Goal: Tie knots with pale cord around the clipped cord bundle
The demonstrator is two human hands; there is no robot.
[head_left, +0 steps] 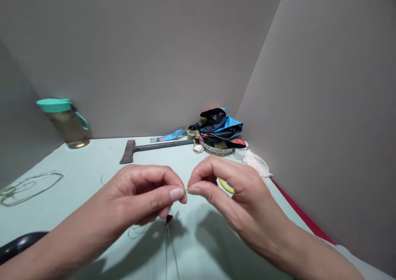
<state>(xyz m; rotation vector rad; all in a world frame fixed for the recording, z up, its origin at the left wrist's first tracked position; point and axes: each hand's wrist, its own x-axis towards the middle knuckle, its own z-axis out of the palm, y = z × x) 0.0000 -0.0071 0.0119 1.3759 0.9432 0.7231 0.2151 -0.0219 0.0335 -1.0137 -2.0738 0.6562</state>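
Note:
Thumb and fingertips of my left hand (pixel 148 195) pinch a thin green cord (pixel 186 190). My right hand (pixel 232 189) pinches the same cord a very short way to the right, so the fingertips of both hands nearly meet. Below my left hand hangs a small dark piece (pixel 168 219) with thin strands (pixel 167 247) running down from it toward the front of the table. A loose loop of thin cord (pixel 137 231) shows under my left hand. Part of a yellow curved object (pixel 226 186) is visible behind my right hand, mostly hidden.
An axe (pixel 127 152) lies across the back of the pale green table (pixel 89 164). Behind it is a blue and black bag (pixel 222 125) beside rolls of tape (pixel 240 151). A bottle with a turquoise lid (pixel 66 123) stands back left; coiled green cord (pixel 34 187) lies nearer.

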